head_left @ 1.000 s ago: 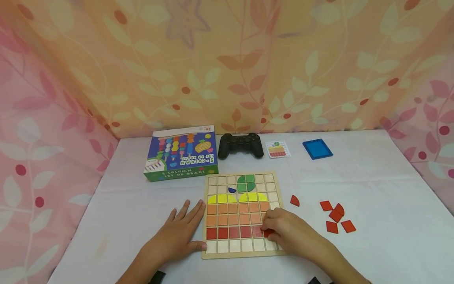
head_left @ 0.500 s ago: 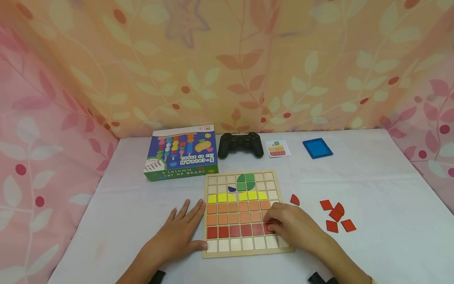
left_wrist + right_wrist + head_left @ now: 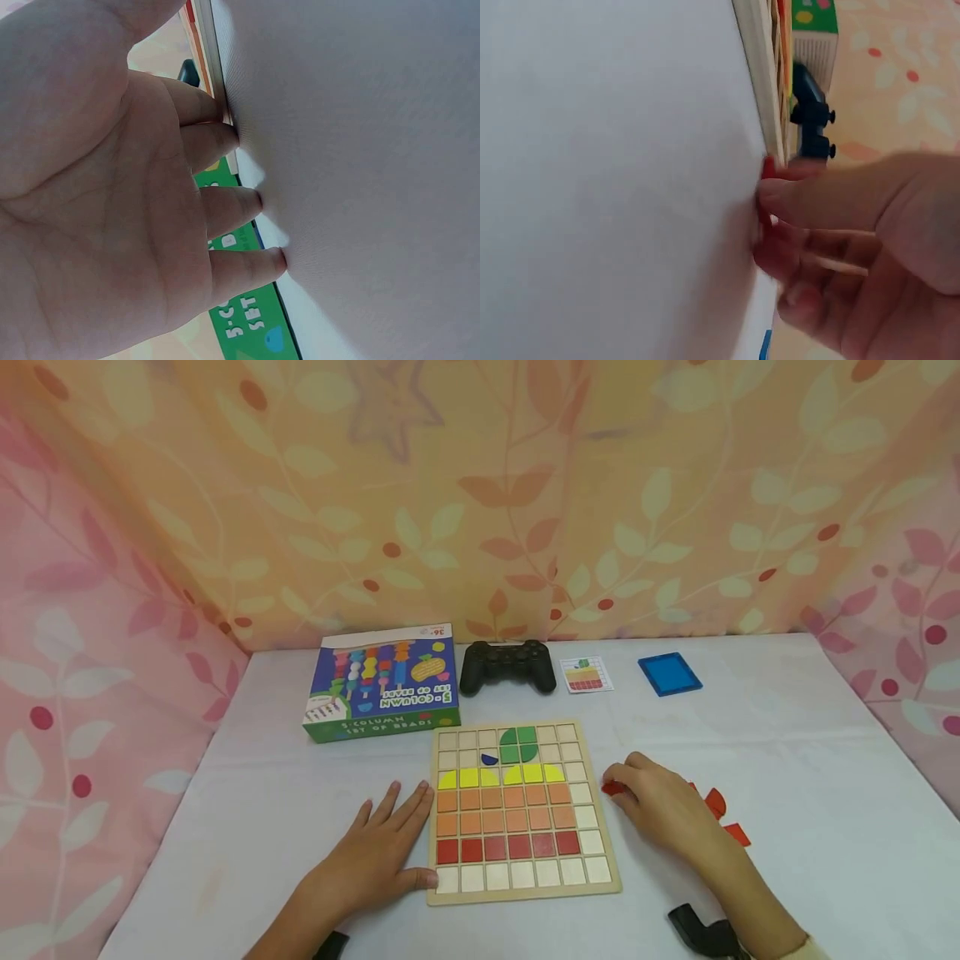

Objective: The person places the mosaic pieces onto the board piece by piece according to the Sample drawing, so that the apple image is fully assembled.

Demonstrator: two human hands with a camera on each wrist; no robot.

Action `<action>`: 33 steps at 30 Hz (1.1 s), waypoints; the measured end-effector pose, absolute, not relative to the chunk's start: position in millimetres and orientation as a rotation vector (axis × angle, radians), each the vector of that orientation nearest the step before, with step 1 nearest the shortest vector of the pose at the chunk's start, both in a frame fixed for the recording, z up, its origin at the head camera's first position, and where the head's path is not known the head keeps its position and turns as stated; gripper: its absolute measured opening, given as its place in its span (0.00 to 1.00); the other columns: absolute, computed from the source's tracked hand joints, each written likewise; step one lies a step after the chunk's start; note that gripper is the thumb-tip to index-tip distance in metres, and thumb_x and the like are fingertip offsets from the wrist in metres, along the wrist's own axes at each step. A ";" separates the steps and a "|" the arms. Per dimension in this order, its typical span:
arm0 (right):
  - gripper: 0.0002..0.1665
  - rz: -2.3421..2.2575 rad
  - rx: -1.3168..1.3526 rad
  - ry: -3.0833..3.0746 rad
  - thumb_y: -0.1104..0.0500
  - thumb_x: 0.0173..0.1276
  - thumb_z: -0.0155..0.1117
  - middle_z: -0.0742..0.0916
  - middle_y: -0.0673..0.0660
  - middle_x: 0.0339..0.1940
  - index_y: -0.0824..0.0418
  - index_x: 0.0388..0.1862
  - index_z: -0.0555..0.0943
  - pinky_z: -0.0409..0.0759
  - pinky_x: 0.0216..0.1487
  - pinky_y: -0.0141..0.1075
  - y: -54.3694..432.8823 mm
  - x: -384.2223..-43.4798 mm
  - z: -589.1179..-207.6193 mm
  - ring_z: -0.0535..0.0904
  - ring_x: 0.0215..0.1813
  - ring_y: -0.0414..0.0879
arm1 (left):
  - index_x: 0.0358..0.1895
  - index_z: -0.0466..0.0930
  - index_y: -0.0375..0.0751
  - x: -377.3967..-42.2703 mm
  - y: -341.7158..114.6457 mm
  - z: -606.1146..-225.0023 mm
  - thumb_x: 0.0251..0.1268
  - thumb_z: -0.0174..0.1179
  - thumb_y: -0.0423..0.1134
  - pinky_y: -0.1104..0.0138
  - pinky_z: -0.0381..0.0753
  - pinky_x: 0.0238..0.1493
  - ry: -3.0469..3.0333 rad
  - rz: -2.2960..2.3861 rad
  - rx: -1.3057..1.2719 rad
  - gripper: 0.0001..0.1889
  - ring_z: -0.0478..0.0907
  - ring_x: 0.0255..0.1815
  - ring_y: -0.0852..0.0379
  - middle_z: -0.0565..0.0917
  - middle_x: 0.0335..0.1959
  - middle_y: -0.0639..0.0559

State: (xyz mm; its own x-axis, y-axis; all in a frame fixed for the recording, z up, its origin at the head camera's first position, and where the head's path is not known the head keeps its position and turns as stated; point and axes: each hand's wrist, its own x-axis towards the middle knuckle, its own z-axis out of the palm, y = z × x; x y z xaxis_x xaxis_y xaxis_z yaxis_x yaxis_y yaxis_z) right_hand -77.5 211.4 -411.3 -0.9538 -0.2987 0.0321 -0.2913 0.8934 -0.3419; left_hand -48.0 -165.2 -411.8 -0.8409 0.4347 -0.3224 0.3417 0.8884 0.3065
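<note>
My right hand (image 3: 663,806) pinches a red quarter-round tile (image 3: 612,788) between thumb and fingertips, just right of the wooden grid board (image 3: 525,894). In the right wrist view the red piece (image 3: 766,196) stands on edge close to the white cloth. My left hand (image 3: 378,860) lies with fingers spread, fingertips and thumb at the board's left edge. On the board sit rows of red (image 3: 518,846), orange (image 3: 514,810) and yellow tiles (image 3: 532,773), a green shape (image 3: 518,746) and a small blue half-round (image 3: 489,760).
Loose red tiles (image 3: 716,803) lie on the cloth, partly hidden behind my right hand. Along the back stand a bead-set box (image 3: 382,681), a black game controller (image 3: 508,667), a small pattern card (image 3: 587,676) and a blue square tray (image 3: 671,674).
My right hand has left the last red square in the board's red row and moved right and back, taking hold of the red quarter-round tile. My left hand has stayed put.
</note>
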 end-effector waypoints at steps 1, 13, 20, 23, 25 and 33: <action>0.11 -0.571 -0.541 3.015 0.68 0.60 0.74 0.79 0.47 0.33 0.54 0.38 0.87 0.82 0.38 0.38 212.2 -77.4 -410.8 0.76 0.35 0.42 | 0.81 0.52 0.42 -48.2 -165.4 -411.7 0.54 0.64 0.69 0.34 0.46 0.71 2.669 0.332 0.573 0.56 0.40 0.81 0.38 0.53 0.81 0.51; 0.17 -0.574 -0.474 2.948 0.59 0.55 0.81 0.81 0.49 0.36 0.60 0.43 0.86 0.82 0.44 0.43 213.4 -77.6 -406.9 0.75 0.38 0.44 | 0.80 0.53 0.43 -49.4 -165.1 -412.8 0.53 0.65 0.69 0.34 0.46 0.71 2.671 0.323 0.571 0.56 0.40 0.81 0.38 0.53 0.81 0.50; 0.13 -0.646 -0.461 2.939 0.67 0.56 0.78 0.83 0.49 0.34 0.60 0.40 0.87 0.82 0.39 0.37 208.3 -77.8 -407.5 0.75 0.34 0.42 | 0.80 0.53 0.43 -48.8 -165.8 -413.4 0.53 0.65 0.69 0.35 0.48 0.71 2.676 0.326 0.584 0.56 0.41 0.81 0.38 0.54 0.81 0.50; 0.13 -0.682 -0.472 2.949 0.66 0.55 0.78 0.82 0.48 0.33 0.60 0.41 0.87 0.81 0.36 0.33 202.1 -75.4 -402.8 0.74 0.34 0.42 | 0.80 0.53 0.43 -48.8 -166.2 -413.3 0.54 0.65 0.69 0.35 0.48 0.71 2.674 0.326 0.584 0.56 0.41 0.81 0.38 0.53 0.81 0.50; 0.12 -0.719 -0.514 2.940 0.65 0.56 0.78 0.81 0.47 0.32 0.59 0.40 0.87 0.80 0.35 0.31 191.2 -71.4 -398.7 0.74 0.34 0.41 | 0.80 0.53 0.43 -48.6 -166.6 -413.2 0.54 0.65 0.69 0.35 0.47 0.71 2.672 0.328 0.582 0.56 0.41 0.81 0.38 0.53 0.81 0.50; 0.08 -0.797 -1.016 2.740 0.65 0.59 0.75 0.81 0.45 0.33 0.57 0.38 0.88 0.78 0.37 0.27 108.4 -49.7 -392.8 0.73 0.33 0.36 | 0.81 0.52 0.43 -49.2 -167.1 -414.6 0.55 0.63 0.70 0.35 0.47 0.72 2.673 0.330 0.592 0.56 0.40 0.81 0.39 0.53 0.81 0.51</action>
State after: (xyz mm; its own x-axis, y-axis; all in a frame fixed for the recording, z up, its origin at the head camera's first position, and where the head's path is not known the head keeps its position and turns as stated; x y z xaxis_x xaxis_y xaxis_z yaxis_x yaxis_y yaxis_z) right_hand -49.7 108.4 -392.8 -0.7694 -0.6344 0.0740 -0.5751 0.6378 -0.5124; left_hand -49.2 -167.1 -414.6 -0.8383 0.4459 -0.3138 0.3561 0.8835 0.3042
